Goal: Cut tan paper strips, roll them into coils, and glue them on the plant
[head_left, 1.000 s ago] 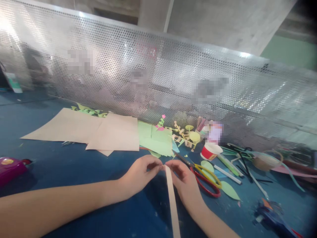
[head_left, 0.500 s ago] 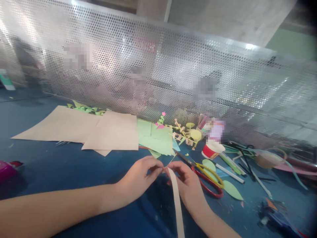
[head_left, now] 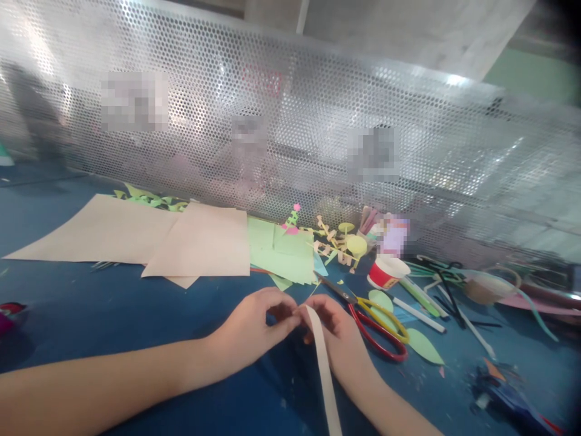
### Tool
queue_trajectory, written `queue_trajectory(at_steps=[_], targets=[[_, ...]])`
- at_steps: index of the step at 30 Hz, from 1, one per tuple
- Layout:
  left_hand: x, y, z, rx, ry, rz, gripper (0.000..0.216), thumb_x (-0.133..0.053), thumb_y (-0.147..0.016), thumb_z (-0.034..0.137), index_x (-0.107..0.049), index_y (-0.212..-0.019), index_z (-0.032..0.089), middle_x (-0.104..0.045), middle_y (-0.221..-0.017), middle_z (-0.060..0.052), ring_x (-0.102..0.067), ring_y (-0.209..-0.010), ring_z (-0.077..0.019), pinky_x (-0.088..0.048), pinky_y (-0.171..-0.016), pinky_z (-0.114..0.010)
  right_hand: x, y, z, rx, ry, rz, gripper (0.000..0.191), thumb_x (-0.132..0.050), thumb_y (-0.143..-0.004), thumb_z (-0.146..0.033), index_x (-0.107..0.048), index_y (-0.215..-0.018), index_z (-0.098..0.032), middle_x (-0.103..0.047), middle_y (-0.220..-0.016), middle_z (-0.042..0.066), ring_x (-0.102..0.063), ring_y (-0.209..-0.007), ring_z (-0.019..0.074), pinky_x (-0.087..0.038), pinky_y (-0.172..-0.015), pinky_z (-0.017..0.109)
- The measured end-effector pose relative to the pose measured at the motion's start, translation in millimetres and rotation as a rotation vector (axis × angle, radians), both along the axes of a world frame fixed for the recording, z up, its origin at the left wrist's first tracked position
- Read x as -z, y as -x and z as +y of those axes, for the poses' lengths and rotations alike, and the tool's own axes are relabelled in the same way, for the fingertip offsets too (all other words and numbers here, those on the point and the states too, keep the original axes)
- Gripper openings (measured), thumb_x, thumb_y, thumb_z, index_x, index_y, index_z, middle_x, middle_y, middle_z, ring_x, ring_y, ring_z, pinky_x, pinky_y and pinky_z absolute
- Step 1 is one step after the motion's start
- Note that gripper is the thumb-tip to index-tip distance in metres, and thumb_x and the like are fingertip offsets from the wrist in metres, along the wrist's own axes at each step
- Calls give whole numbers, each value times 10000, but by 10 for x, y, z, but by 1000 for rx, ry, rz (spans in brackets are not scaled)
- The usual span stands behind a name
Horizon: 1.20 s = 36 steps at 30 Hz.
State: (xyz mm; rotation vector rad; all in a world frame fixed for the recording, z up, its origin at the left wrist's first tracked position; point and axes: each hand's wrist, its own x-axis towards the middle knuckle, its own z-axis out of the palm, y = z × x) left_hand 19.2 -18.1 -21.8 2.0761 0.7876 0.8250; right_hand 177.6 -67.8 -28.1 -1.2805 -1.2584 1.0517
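Note:
A long, narrow tan paper strip (head_left: 324, 369) runs from my fingertips down toward the bottom edge of the view. My left hand (head_left: 254, 330) pinches the strip's far end between thumb and fingers. My right hand (head_left: 340, 339) is closed on the same end from the other side, its fingertips touching those of the left. Both hands hover just above the blue table (head_left: 113, 315). Red and yellow scissors (head_left: 376, 324) lie just right of my right hand.
Tan paper sheets (head_left: 149, 239) and green sheets (head_left: 284, 251) lie beyond my hands. A red and white cup (head_left: 385, 272), green paper leaves (head_left: 424, 345), pens and paper cut-outs crowd the right side. A perforated metal screen (head_left: 290, 139) closes off the back.
The strip's upper part has bent and tilted slightly as my fingers work its end. The view has shifted a little to the right. Both hands stay pinched at the same spot.

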Motion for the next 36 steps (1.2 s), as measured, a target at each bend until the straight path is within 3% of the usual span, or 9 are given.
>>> queue_trajectory(at_steps=[8, 14, 20, 24, 30, 36], targets=[[17, -14, 12, 11, 50, -38, 158, -497, -817, 226, -654, -830, 233, -634, -825, 17, -579, -774, -124, -456, -722, -238, -53, 39, -24, 73, -34, 33, 273, -642, -721, -382, -430, -733, -211, -505, -643, -41, -471, -567, 106, -420, -459, 189], [13, 3, 6, 23, 154, -89, 155, -512, -806, 250, -655, -848, 205, -661, -834, 1, -599, -782, -141, -464, -717, -244, -58, 20, -61, 65, -115, -85, 166, -598, -761, -346, -535, -788, -194, -545, -741, -3, -515, -612, 114, -436, -490, 190], [-19, -10, -9, 12, 191, -130, 142, -529, -787, 228, -663, -775, 184, -645, -764, 8, -589, -722, -122, -454, -686, -218, -44, 47, -77, 140, -121, -97, 191, -638, -730, -316, -488, -783, -210, -579, -709, -8, -549, -631, 142, -439, -496, 203], [-15, -2, -8, 22, 232, -128, 148, -531, -788, 256, -659, -780, 182, -648, -762, 6, -584, -731, -131, -451, -690, -225, -58, 35, -105, 129, -165, -183, 146, -597, -767, -333, -541, -780, -199, -592, -720, 4, -564, -651, 145, -456, -542, 216], [4, 0, 11, 46, 295, -132, 169, -530, -796, 296, -654, -791, 181, -642, -751, 5, -574, -707, -129, -445, -673, -229, -56, 4, -99, 119, -190, -268, 235, -593, -763, -353, -655, -922, -191, -646, -936, 72, -606, -838, 213, -503, -597, 247], [13, -4, 28, 19, 243, -104, 161, -520, -797, 281, -659, -811, 200, -625, -777, 8, -569, -726, -128, -441, -691, -232, -48, 11, -85, 181, -221, -286, 260, -611, -739, -377, -681, -912, -195, -660, -941, 85, -623, -822, 226, -518, -553, 252]])
